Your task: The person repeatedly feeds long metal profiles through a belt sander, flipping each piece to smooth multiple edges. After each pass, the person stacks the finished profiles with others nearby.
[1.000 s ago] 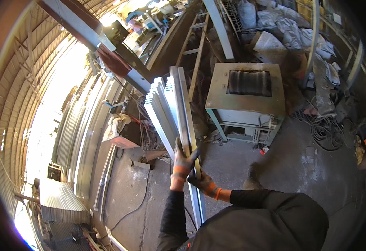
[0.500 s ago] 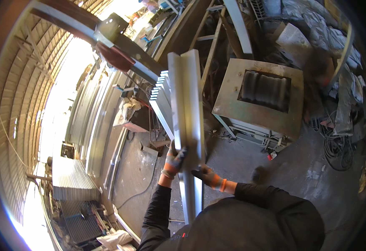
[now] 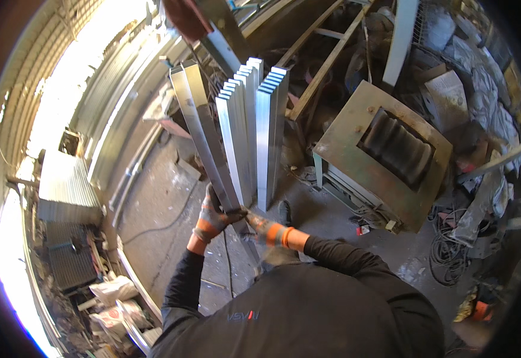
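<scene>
I hold a long grey metal profile point(image 3: 204, 131) upright and tilted to the left, its foot on the concrete floor in front of me. My left hand point(image 3: 213, 216), in a grey and orange glove, grips its left edge low down. My right hand point(image 3: 264, 227), gloved the same, holds its right edge at the same height. Just right of it, several similar metal profiles point(image 3: 254, 125) stand upright in a tight stack. Two of them are apart from the held one by a narrow gap.
A rusty metal machine table with a corrugated roller point(image 3: 385, 152) stands to the right. Cables point(image 3: 451, 256) lie coiled on the floor beyond it. Corrugated sheets point(image 3: 64, 185) and sacks point(image 3: 114, 292) lie at the left. Wooden beams point(image 3: 326, 59) lean behind the stack.
The view has swung, so the stack now stands higher and spread. The held profile has tilted left, away from the other profiles. Both hands keep their grip low on it.
</scene>
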A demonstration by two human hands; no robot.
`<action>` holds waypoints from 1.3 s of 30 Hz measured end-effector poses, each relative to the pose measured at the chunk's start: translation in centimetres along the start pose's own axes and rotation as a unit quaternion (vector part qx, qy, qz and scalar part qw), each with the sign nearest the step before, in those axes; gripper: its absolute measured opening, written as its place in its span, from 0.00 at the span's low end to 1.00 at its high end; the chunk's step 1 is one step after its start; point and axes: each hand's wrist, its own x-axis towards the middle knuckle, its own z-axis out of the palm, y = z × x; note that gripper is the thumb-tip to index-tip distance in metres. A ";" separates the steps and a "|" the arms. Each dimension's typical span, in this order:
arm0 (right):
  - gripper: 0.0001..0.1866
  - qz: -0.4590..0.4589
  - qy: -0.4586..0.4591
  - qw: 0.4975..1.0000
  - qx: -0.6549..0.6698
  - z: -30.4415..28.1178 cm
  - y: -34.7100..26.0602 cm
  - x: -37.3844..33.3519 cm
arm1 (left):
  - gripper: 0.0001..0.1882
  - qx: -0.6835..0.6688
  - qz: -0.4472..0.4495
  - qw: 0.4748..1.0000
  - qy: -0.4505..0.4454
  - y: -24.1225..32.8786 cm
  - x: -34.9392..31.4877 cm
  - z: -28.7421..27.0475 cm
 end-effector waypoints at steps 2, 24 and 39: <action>0.52 0.025 -0.067 0.994 -0.082 -1.9 2.4 2.5 | 0.58 -0.044 0.015 0.998 0.049 -5.6 2.7 -2.6; 0.40 0.426 0.166 0.863 -0.216 -14.4 15.0 14.9 | 0.62 0.174 -0.199 0.937 0.229 -58.9 37.0 -16.1; 0.42 0.256 0.252 0.716 -0.599 -32.8 22.8 39.0 | 0.74 0.199 -0.155 0.937 0.239 -57.2 39.3 -10.7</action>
